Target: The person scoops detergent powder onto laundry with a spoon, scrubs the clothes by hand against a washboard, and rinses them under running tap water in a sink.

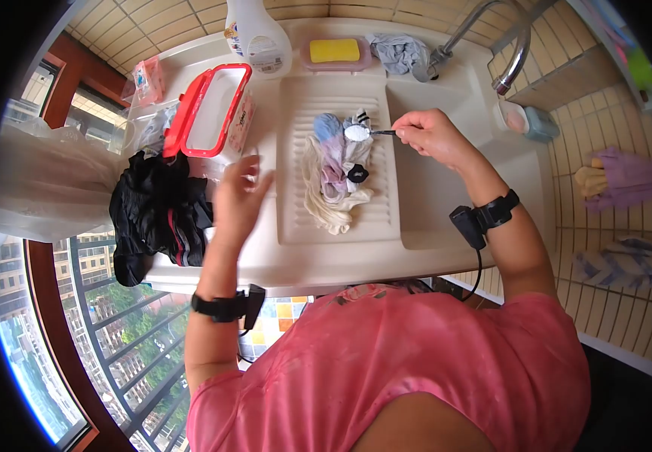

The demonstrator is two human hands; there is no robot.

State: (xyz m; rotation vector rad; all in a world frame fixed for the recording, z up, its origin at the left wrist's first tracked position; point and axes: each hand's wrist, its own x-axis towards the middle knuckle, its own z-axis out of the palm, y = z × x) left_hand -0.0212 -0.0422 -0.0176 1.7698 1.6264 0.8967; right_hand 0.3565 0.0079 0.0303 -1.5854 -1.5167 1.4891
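My right hand is closed on the dark handle of a spoon, whose bowl is heaped with white powder. The spoon is over a pile of small clothes, blue, pink, cream and white with black stripes, lying on the ribbed washboard. My left hand is held off the washboard's left side, fingers apart and empty. Just beyond it stands an open white box with a red rim, its red lid tipped to the left.
A white bottle, a yellow sponge in a dish and a grey cloth line the back. Black clothes hang over the left edge. The faucet arches above the basin at right.
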